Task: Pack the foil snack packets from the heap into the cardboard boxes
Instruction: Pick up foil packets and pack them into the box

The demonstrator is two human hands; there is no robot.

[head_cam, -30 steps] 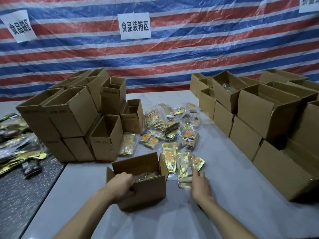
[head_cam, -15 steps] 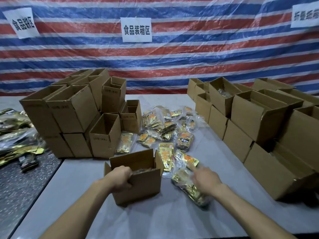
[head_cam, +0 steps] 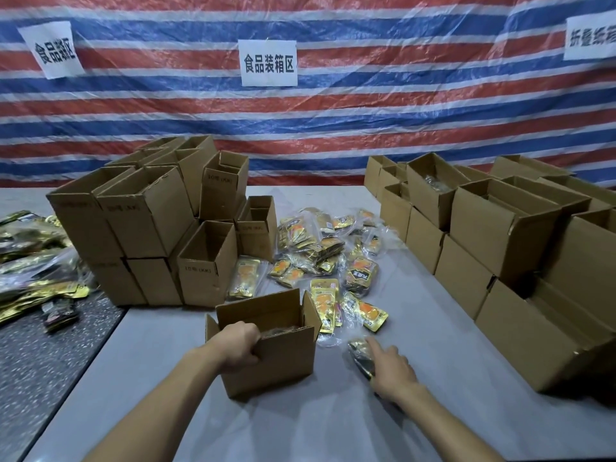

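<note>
Head view of a packing station. The left hand grips the near wall of an open box: its fingers are curled over the rim into the box and the thumb lies on the outer face. The box stands upright on the grey worktop with its flaps raised, and packet material shows dimly inside, just beyond the fingers. The right hand lies to the right of the box, palm down on a single foil packet. Its fingers are nearly straight and rest on the packet, which projects from under the hand toward the box; whether the thumb hooks beneath it cannot be told. This packet lies flat on the worktop, near the right wall of the box and apart from the heap of foil packets, which spreads behind the box in the middle of the worktop. Stacked empty boxes flank the heap on the left and a further row of boxes on the right. A striped tarpaulin with paper signs hangs behind.
</note>
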